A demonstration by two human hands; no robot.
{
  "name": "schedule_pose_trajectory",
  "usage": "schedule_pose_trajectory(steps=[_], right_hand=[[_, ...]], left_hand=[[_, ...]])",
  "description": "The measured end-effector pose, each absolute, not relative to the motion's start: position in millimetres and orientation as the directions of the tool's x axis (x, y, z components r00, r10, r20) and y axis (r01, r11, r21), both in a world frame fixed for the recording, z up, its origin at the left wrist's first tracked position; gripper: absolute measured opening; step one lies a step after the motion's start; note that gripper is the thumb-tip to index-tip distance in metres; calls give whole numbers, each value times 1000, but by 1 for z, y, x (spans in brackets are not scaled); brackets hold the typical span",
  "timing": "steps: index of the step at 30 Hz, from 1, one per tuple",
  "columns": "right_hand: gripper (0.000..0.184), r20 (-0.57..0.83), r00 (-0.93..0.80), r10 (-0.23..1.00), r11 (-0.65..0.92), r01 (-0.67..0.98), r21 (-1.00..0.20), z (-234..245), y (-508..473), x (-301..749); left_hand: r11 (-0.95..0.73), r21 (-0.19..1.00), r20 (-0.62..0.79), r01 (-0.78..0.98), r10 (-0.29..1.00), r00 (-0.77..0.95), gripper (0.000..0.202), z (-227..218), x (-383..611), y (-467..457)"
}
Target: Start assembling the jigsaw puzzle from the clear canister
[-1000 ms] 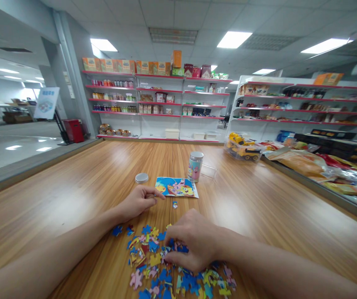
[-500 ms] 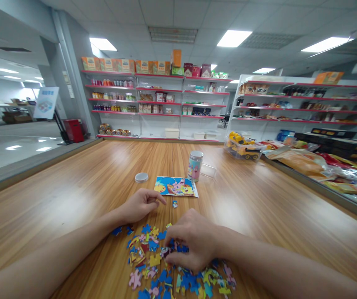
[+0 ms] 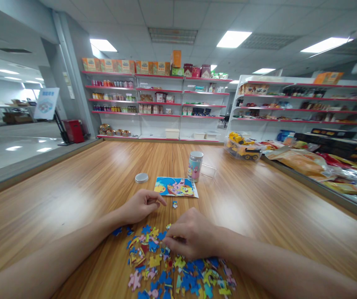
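Your right hand (image 3: 191,238) has drawn back to the far edge of the puzzle pile (image 3: 172,270), uncovering blue pieces near the pile's middle. Its grip is curled narrow over pieces there; I cannot tell whether it holds one. Your left hand (image 3: 141,205) stays just beyond the pile, thumb and forefinger pinched together. The pieces look loose, none joined.

Level: bright, even, cool white throughout the room.
Source: recessed ceiling panels (image 3: 233,39) overhead, several blown out to plain white.
Glare: broad pale sheen on the wooden table (image 3: 72,199); panel reflections on the glossy floor (image 3: 13,147) at left.
Shadows: faint, soft-edged; a thin dark rim beneath the right hand (image 3: 191,238).
Distortion: wide-angle stretch; the column (image 3: 69,83) leans, the forearms (image 3: 57,257) balloon toward the lower corners.
Focus: far shelves (image 3: 160,104) soft, labels unreadable.
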State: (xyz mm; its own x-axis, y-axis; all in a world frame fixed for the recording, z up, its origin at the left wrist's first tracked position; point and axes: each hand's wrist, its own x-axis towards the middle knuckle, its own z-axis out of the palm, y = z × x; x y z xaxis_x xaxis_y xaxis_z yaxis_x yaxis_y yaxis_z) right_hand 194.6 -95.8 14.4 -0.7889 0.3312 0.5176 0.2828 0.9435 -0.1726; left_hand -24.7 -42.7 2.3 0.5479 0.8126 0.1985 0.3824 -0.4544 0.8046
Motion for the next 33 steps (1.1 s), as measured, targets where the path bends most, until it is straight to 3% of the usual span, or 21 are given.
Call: schedule_pose_trajectory(steps=[8,12,15,20,27,29,33], right_hand=[[29,647,-526,552,791,576,-206,11,-62,211],[30,529,-647,549,799,591,-106,9,-60,212],[27,464,-717,519,835,542,-96,11,-65,210],[27,448,-659,604,788,577,-215,12,-68,210],[22,477,-372,796,578,700,-418,12,-63,211],[16,443,-331,833,528,715,-458,12,-62,212],[23,375,-320,870,478,736,-480,11,-59,212]], left_hand=[[-477,784,207,397,804,557,29,4,-24,-44],[-523,744,237,417,789,566,29,7,-22,-47],[-542,721,245,431,782,573,29,8,-21,-49],[-547,714,242,437,779,578,29,7,-21,-48],[-581,684,267,441,762,590,28,0,-22,-45],[-633,653,306,416,723,620,29,1,-21,-46],[-788,511,411,344,575,707,29,7,-21,-51]])
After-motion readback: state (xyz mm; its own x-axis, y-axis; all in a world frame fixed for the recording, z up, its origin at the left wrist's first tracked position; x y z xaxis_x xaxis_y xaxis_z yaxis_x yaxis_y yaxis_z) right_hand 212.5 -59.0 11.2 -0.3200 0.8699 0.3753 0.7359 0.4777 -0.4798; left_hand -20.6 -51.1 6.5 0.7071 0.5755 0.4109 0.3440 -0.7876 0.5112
